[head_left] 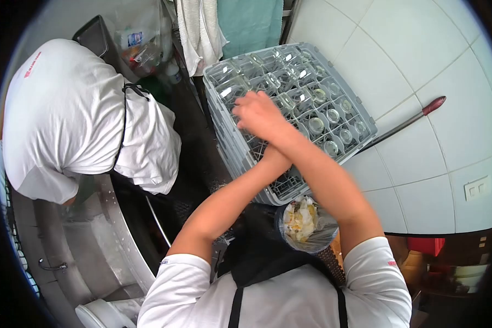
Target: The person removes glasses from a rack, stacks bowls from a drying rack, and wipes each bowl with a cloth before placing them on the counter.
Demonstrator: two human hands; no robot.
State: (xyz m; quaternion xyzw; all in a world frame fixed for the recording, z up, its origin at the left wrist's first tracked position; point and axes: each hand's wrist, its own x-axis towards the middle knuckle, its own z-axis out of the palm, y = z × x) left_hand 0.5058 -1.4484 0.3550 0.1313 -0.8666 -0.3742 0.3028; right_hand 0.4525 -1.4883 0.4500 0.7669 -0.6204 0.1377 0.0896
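Note:
A grey plastic glass rack [361,117] with a grid of compartments holds several clear drinking glasses [316,126]. It sits on top of a stack of similar racks. My forearms cross over its near left part. My right hand [259,116] reaches over the left side of the rack with its fingers curled down among the glasses; whatever they grip is hidden beneath the hand. My left wrist [277,157] passes under my right forearm, at the near compartments. The fingers of my left hand are hidden there.
A bin [303,225] with a liner and food waste stands below the rack's near corner. At left another person [76,115] bends over a metal sink [106,218]. A long handle [434,105] leans by the tiled wall. Towels [251,24] hang behind.

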